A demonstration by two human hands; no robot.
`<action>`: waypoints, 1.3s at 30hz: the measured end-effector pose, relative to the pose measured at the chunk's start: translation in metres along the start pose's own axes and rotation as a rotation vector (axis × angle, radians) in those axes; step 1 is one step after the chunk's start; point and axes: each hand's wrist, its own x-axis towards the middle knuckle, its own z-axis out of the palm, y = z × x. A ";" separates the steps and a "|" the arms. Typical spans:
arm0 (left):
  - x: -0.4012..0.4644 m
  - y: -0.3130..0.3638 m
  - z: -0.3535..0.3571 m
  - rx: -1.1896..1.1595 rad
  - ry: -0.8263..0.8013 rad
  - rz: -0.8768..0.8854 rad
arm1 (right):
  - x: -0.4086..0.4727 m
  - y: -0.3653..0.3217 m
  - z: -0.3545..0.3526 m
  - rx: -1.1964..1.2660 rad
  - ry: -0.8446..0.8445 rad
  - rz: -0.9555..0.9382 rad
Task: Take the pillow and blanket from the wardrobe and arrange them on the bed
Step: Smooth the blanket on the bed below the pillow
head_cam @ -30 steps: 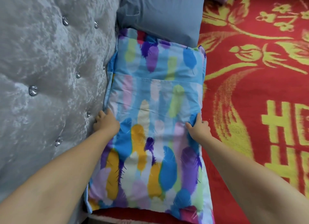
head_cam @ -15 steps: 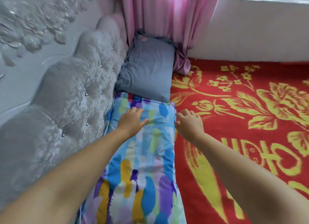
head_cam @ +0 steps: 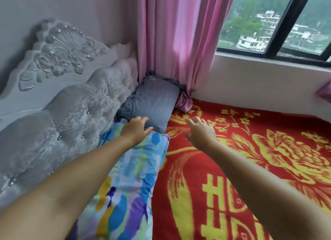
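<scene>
Tufted grey headboard (head_cam: 75, 114) is seen along the left edge. Multicoloured pillow (head_cam: 129, 177) is laid flat against it on the bed, its far end touching a grey pillow (head_cam: 152, 103) set in the corner under the pink curtain (head_cam: 175, 42). Left hand (head_cam: 135, 130) is held at the far end of the multicoloured pillow, fingers loosely spread, nothing gripped. Right hand (head_cam: 200, 132) is raised over the red blanket (head_cam: 250, 168), fingers splayed, nothing gripped. Window (head_cam: 275, 21) is seen at upper right
</scene>
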 end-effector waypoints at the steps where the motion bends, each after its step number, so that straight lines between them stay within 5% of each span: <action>1: -0.013 0.009 -0.001 -0.013 0.011 -0.024 | -0.011 0.008 -0.005 -0.001 0.005 -0.024; 8: -0.124 0.046 -0.022 0.077 0.053 -0.147 | -0.061 0.013 -0.042 -0.034 0.015 -0.241; 19: -0.368 0.025 -0.094 0.116 0.245 -0.473 | -0.193 -0.126 -0.056 0.096 -0.036 -0.605; 31: -0.688 0.083 -0.143 0.223 0.538 -0.964 | -0.415 -0.280 -0.072 0.083 -0.019 -1.324; 39: -0.814 0.187 -0.089 0.354 0.437 -1.161 | -0.566 -0.267 -0.075 0.146 -0.041 -1.766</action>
